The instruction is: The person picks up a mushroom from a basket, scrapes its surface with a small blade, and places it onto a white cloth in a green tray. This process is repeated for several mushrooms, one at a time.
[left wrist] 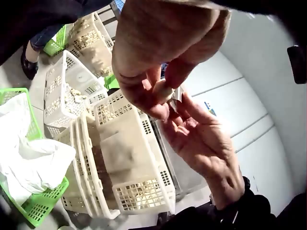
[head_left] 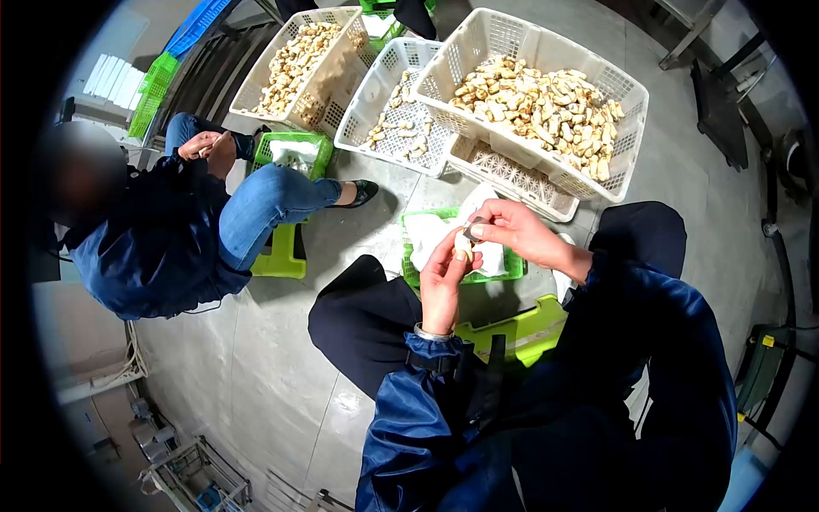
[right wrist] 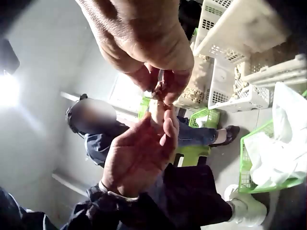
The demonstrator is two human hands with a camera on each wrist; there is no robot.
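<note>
My left hand pinches a small, pale mushroom between thumb and fingers, in front of my knees. The right hand meets it from the other side and grips a small knife, its short blade right at the mushroom. In the left wrist view the mushroom shows as a rounded cream piece beside the shiny blade. The right wrist view has the mushroom upright above the left fingers; the right fingers cover much of the knife there.
Beneath my hands stands a green basket with a white plastic bag. Ahead are a large crate heaped with mushrooms, a crate with scattered ones and another full crate. At left sits another person, hands together, beside a green basket.
</note>
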